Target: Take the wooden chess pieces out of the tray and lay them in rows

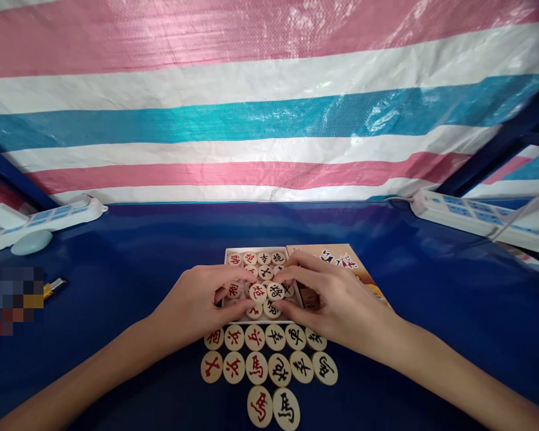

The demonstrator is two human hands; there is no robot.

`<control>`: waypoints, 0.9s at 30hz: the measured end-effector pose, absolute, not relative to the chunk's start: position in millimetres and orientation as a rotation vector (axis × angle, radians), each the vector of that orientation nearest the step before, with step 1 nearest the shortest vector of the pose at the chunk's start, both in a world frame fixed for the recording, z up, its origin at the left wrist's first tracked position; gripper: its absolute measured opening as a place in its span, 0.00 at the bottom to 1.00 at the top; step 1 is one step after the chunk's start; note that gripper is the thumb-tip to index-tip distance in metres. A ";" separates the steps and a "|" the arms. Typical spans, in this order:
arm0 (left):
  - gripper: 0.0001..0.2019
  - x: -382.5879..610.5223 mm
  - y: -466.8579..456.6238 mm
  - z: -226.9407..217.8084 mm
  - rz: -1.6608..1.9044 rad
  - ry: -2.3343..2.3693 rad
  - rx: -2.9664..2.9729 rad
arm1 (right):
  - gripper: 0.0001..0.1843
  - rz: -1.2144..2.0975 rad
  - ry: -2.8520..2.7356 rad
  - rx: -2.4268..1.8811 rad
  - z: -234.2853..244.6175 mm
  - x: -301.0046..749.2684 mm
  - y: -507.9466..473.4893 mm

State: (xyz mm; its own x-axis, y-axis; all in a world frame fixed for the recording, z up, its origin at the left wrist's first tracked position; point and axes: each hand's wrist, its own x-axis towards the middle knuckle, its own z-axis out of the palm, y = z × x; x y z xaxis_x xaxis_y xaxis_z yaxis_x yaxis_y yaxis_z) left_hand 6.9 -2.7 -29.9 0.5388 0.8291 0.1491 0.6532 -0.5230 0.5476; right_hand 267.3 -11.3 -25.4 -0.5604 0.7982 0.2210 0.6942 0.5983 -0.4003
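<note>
Loose wooden discs (269, 366) in rows on blue surface (431, 311) nearest; light, rigid, smooth, best pinched by rim. Beyond, left hand (197, 302) and right hand (330, 299) each pinch a disc (266, 291) over the white tray (257, 286); box lid (341, 263) beside; power strips (467, 216) far back

Blue table (139, 251): chess pieces (269, 368), box (228, 258)
</note>
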 end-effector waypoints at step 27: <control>0.13 6.0 -15.2 -39.0 1.020 1.048 2.768 | 0.24 0.427 -2.362 -0.881 -15.1 265.1 -19.2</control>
